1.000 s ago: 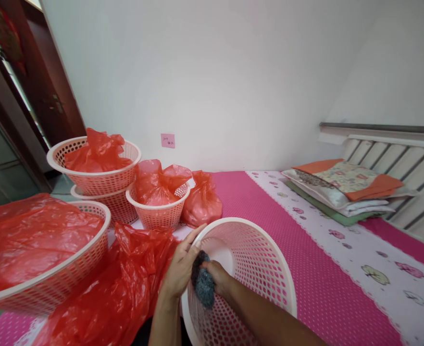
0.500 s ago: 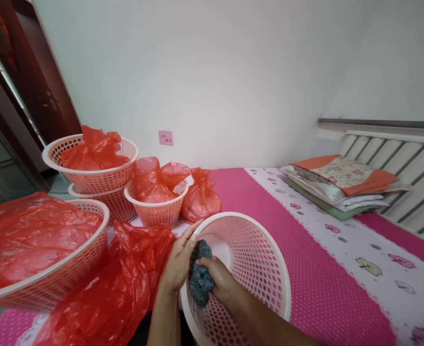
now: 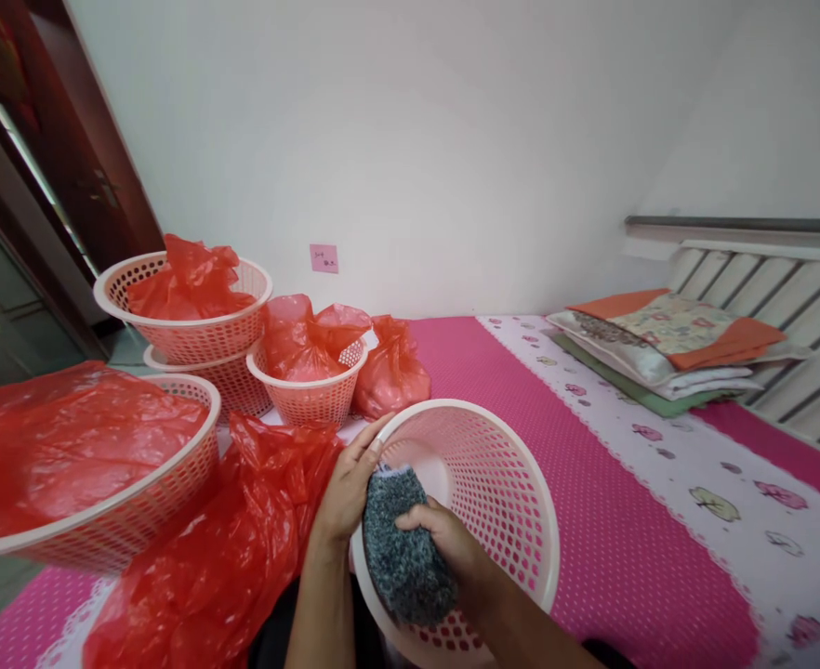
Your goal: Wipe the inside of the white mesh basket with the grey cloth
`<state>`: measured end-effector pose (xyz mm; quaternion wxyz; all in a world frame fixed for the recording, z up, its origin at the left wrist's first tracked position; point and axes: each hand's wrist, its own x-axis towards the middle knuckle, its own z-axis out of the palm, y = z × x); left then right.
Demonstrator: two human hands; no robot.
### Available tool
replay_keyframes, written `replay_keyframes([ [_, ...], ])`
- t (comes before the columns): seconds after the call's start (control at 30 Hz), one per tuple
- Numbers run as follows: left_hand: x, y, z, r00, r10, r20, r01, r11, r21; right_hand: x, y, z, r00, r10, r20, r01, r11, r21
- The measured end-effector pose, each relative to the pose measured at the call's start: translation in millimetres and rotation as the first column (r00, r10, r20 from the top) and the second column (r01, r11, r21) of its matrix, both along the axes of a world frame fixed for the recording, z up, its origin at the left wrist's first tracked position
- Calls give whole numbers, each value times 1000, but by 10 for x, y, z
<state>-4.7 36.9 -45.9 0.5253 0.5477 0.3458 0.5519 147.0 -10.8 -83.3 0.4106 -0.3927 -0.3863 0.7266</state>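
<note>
A pale pink plastic basket (image 3: 511, 474) with perforated walls is tilted, its opening toward me. My left hand (image 3: 347, 488) grips its left rim, thumb on the inside and fingers around the outside. In my right hand (image 3: 444, 539) is a dark grey-green, rough-textured cleaning cloth (image 3: 406, 567) with a pale top edge. The cloth hangs spread over the basket's left inner side, pinched between my right thumb and fingers. Part of the near rim is hidden by my right forearm.
Crumpled red plastic bags (image 3: 207, 557) lie left of my left arm. A large basket with red plastic (image 3: 165, 469), stacked baskets (image 3: 193, 339) and a small basket (image 3: 312, 400) stand left. Folded fabrics (image 3: 681, 334) lie at right on the pink dotted cover (image 3: 508, 372).
The cloth was bunched up in my right hand and is now opened out flatter and longer. My left hand keeps its hold on the rim. The view has shifted slightly.
</note>
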Motion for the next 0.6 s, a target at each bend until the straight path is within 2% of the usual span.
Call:
replay_keyframes([
  [0.07, -3, 0, 1, 1000, 0, -4, 0, 1000, -17, 37, -52, 87, 1000, -1, -30, -1, 999, -41],
  [0.17, -11, 0, 0, 1000, -15, 18, 15, 1000, 0, 105, -96, 142, 993, 31, 117, -21, 996, -87],
  [0.2, -14, -3, 3, 999, -20, 28, 20, 1000, 9, 130, -106, 147, 982, 74, 176, -61, 995, -79],
  [0.27, -20, -12, 17, 999, -29, 27, 29, 1000, 11, 181, -132, 161, 942, 221, 252, -223, 975, -21],
  [0.37, -22, -26, 47, 999, -29, 23, 29, 1000, 2, 270, -206, 236, 827, 443, 346, -498, 863, 88],
  [0.47, -13, -30, 67, 999, -29, 38, 29, 999, 15, 400, -316, 364, 670, 537, 512, -663, 744, 87],
  [0.53, -7, -28, 73, 999, -26, 36, 25, 1000, 17, 523, -380, 439, 579, 540, 610, -706, 707, 44],
  [0.6, -3, -27, 75, 1000, -15, 27, 15, 1000, 10, 670, -417, 491, 576, 547, 607, -695, 719, 11],
])
